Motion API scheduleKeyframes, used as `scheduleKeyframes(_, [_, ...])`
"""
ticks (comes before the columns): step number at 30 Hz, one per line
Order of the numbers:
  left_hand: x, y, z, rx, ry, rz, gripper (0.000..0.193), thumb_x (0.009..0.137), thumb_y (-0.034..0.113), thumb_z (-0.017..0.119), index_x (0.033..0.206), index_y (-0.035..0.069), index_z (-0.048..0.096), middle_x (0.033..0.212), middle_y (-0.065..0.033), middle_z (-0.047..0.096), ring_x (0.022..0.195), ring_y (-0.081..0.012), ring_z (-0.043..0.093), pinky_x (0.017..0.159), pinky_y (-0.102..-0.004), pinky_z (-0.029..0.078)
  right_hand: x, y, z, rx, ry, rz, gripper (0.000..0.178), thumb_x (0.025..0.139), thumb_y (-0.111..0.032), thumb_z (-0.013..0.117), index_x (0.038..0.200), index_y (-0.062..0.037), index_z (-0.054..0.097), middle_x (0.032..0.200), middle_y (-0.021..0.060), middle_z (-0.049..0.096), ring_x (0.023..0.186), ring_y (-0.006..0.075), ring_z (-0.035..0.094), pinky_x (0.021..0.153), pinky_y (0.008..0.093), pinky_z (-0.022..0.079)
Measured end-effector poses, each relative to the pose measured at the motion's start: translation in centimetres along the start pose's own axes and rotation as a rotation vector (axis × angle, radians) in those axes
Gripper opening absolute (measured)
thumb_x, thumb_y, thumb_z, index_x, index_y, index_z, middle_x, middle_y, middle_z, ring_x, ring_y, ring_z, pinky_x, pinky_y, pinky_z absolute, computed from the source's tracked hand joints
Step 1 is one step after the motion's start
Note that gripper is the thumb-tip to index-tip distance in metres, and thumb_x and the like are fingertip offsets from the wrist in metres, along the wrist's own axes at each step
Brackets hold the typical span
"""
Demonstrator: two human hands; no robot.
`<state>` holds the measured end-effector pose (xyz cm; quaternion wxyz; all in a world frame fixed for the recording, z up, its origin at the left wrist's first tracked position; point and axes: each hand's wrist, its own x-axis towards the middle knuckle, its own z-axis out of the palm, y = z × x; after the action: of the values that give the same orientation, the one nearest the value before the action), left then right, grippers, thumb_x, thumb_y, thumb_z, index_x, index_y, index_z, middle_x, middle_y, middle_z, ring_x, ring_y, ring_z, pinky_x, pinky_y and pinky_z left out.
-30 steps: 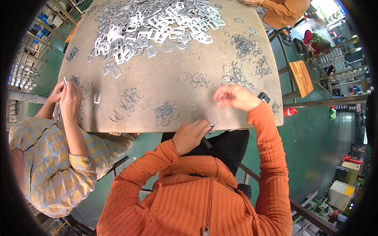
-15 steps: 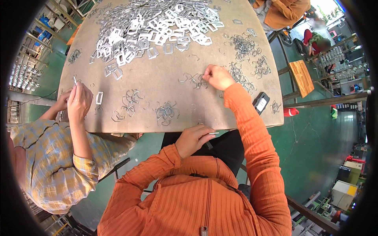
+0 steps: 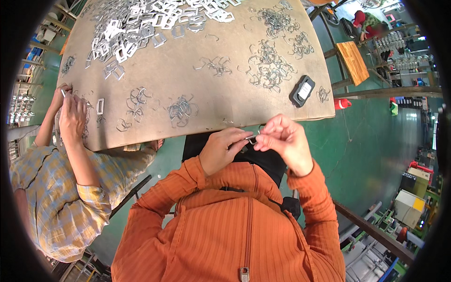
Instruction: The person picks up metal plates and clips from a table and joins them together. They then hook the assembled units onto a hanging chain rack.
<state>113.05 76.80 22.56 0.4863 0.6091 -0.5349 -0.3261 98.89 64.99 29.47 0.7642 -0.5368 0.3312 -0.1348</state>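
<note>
My left hand (image 3: 221, 149) is closed on a small rectangular metal frame (image 3: 252, 139), just off the table's front edge and over my lap. My right hand (image 3: 287, 143) meets it there, thumb and forefinger pinching a thin bent wire clip (image 3: 259, 132) against the frame's end. My fingertips partly cover both pieces. Beyond my hands, a loose heap of bent wire clips (image 3: 271, 70) lies on the right of the table (image 3: 155, 80). Another small cluster of wire clips (image 3: 181, 111) sits near the front edge.
A big pile of flat rectangular metal frames (image 3: 159, 21) covers the far left. A black plastic case (image 3: 302, 91) with a white label lies near the right edge. At my left, a co-worker's hand (image 3: 73, 115) holds a small part. A wooden stool (image 3: 352, 62) stands beyond the table.
My right hand has come back from the wire clips on the table to my left hand, bringing a clip. The view has shifted, so the table sits higher in the picture.
</note>
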Motion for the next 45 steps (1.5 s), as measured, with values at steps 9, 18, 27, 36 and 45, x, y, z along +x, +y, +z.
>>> scheduleKeyframes(9, [-0.2,0.5,0.7,-0.026,-0.007,0.053,0.024,0.080,0.005,0.062,0.104,0.002,0.062,0.094,-0.0115,0.064,0.084,-0.0247,0.062,0.073,-0.0310,0.049,-1.2,3.4,0.0,0.119,0.173,-0.046,0.013,0.081,0.004,0.062,0.083,-0.0006,0.050,0.077,0.0088,0.062,0.068,0.0152,0.064,0.060,0.0238,0.052])
scheduleKeyframes(18, [-0.3,0.4,0.8,0.182,-0.009,0.291,0.044,0.075,0.006,0.068,0.117,0.006,0.053,0.098,-0.0101,0.063,0.083,-0.0242,0.063,0.071,-0.0315,0.051,-2.4,5.0,1.9,-0.132,0.378,-0.436,0.019,0.081,0.009,0.059,0.076,-0.0014,0.044,0.084,0.0109,0.059,0.071,0.0155,0.062,0.064,0.0253,0.052])
scheduleKeyframes(27, [12.9,-9.2,-13.2,0.755,0.488,0.030,0.026,0.082,0.020,0.059,0.098,0.000,0.060,0.111,-0.0183,0.053,0.102,-0.0353,0.048,0.088,-0.0418,0.041,-3.8,4.5,2.1,-0.343,0.354,-0.621,0.023,0.077,0.012,0.061,0.074,-0.0023,0.044,0.079,0.0121,0.060,0.071,0.0168,0.062,0.062,0.0265,0.051])
scheduleKeyframes(36, [21.1,-14.3,-20.7,1.042,0.281,-0.411,0.056,0.065,0.040,0.075,0.112,0.014,0.058,0.109,-0.0192,0.055,0.100,-0.0359,0.050,0.090,-0.0423,0.040,-3.5,5.2,1.7,-0.359,0.347,-0.597,0.021,0.076,0.011,0.062,0.073,-0.0019,0.046,0.079,0.0111,0.061,0.070,0.0167,0.063,0.061,0.0256,0.052])
scheduleKeyframes(45, [13.2,-5.2,-11.7,0.128,0.362,-0.107,0.022,0.082,0.007,0.062,0.103,0.002,0.063,0.074,-0.0026,0.062,0.063,-0.0068,0.053,0.060,-0.0212,0.045,-3.3,5.8,0.7,-0.450,0.315,-0.675,0.023,0.070,0.014,0.063,0.071,-0.0003,0.045,0.078,0.0123,0.061,0.068,0.0190,0.063,0.061,0.0260,0.051])
